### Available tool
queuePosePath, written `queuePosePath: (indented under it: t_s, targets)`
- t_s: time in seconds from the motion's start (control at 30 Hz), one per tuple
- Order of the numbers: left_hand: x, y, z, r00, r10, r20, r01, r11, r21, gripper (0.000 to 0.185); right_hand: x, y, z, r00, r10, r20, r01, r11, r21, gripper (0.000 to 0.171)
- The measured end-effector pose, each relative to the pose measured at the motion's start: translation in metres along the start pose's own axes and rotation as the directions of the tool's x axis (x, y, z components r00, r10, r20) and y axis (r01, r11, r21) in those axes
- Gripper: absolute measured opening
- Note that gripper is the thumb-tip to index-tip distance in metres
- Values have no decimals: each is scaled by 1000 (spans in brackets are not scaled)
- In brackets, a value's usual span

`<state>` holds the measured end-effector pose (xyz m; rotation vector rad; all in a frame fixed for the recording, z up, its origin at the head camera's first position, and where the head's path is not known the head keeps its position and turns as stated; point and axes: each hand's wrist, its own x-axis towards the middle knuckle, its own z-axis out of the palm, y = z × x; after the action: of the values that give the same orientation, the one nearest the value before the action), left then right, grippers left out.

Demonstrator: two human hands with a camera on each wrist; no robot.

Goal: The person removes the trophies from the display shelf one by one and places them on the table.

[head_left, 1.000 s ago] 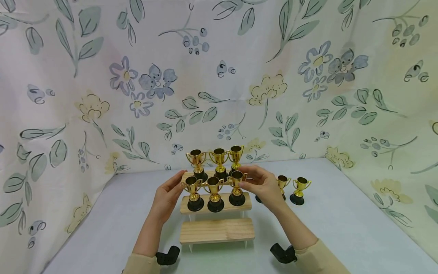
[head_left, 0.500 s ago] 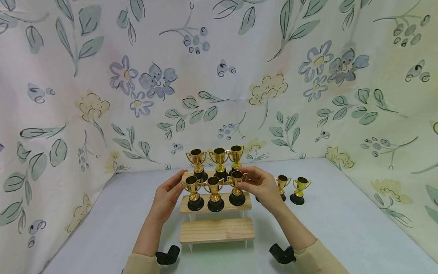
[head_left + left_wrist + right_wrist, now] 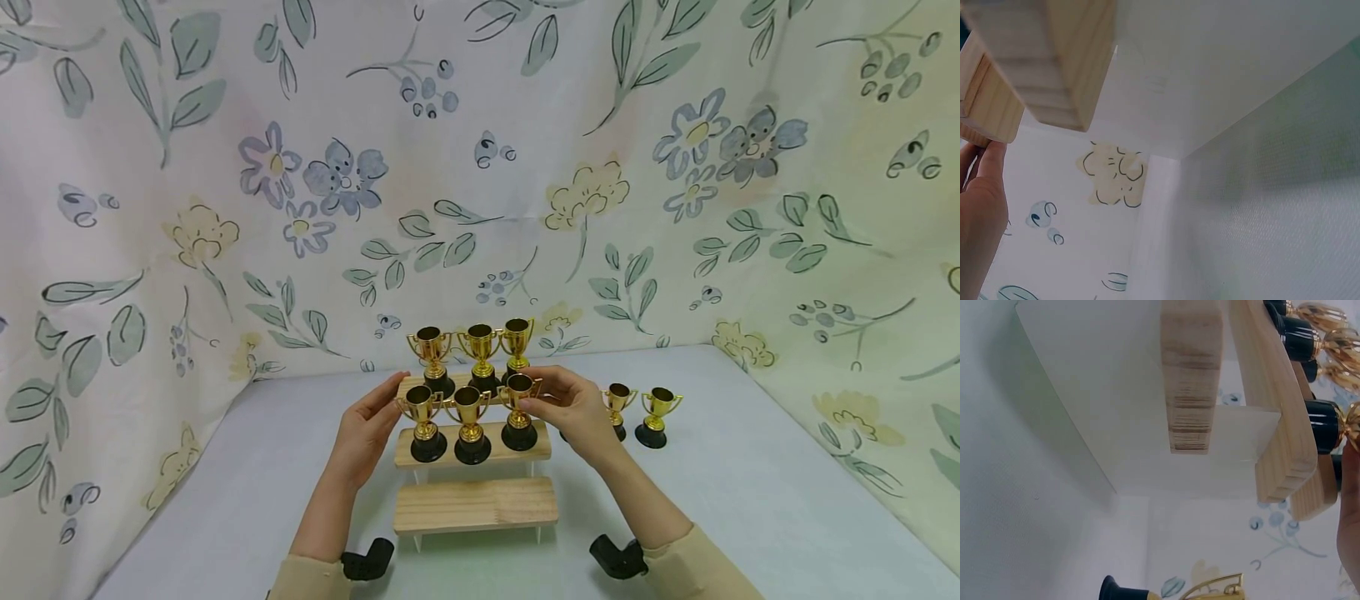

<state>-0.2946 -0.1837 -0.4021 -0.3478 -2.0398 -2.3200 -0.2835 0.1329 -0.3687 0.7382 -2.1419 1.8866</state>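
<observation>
A three-tier stand with wooden shelves and whitish side supports stands in the middle; its lowest shelf point(image 3: 476, 507) is bare. My left hand point(image 3: 366, 429) rests against the left end of the top shelf; in the left wrist view its fingers point(image 3: 991, 164) meet the wood's end. With thumb and fingers, my right hand point(image 3: 573, 412) pinches the cup of a small gold trophy point(image 3: 519, 437) with a black base, upright at the right end of the middle shelf. Two more such trophies, a left one point(image 3: 427, 442) and a central one point(image 3: 472, 446), share that shelf.
On the top shelf, three gold trophies point(image 3: 482, 343) stand in a row. More stand on the white table point(image 3: 735, 467) to the right, one point(image 3: 656, 418) outermost, another partly behind my right hand. A floral cloth point(image 3: 480, 250) hangs behind.
My right hand shifts very slightly at the right trophy of the middle shelf, its thumb a little further left on the cup. My left hand and the stand stay put.
</observation>
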Motion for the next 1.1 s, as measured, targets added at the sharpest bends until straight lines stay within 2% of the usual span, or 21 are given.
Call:
queuePosePath:
  t_s: [0.5,0.83,1.1]
  targets:
    - [0,0,1,1000,-16,-8,16,1000,6,59,-3,-2,-3,1000,2,-9,-2,1000,-8,40]
    - [0,0,0,1000,-15,-9,15,1000,10,59,-8,-3,-15,999,-25,-33,24,999,-37,39]
    - [1,0,-1,1000,-13,3,13,1000,12,59,-16,-2,-28,999,-15,-31,13,998,-54,40]
